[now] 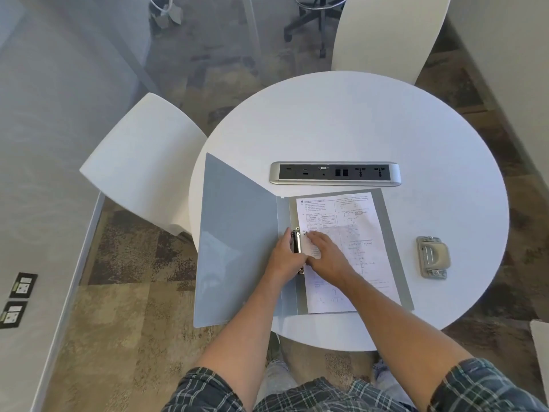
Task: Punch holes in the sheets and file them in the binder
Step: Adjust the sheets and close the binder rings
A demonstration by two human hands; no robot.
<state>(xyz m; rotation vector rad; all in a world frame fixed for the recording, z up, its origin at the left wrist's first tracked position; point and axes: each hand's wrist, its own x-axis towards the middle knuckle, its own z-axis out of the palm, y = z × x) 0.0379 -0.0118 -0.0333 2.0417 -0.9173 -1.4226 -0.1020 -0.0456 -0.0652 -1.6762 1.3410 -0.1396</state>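
A grey binder (237,248) lies open on the round white table (356,126), its left cover tilted up past the table's edge. Printed sheets (362,233) rest on its right half. The metal ring clip (297,242) sits along the spine. My left hand (283,257) rests on the clip from the left, fingers curled around it. My right hand (326,257) lies flat on the sheets' left margin, fingertips at the clip's upper ring. A beige hole punch (433,257) stands on the table to the right of the binder, apart from both hands.
A silver socket strip (335,173) is set into the table just behind the binder. White chairs stand at the left (139,162) and at the back (386,34). A glass wall (59,114) runs along the left.
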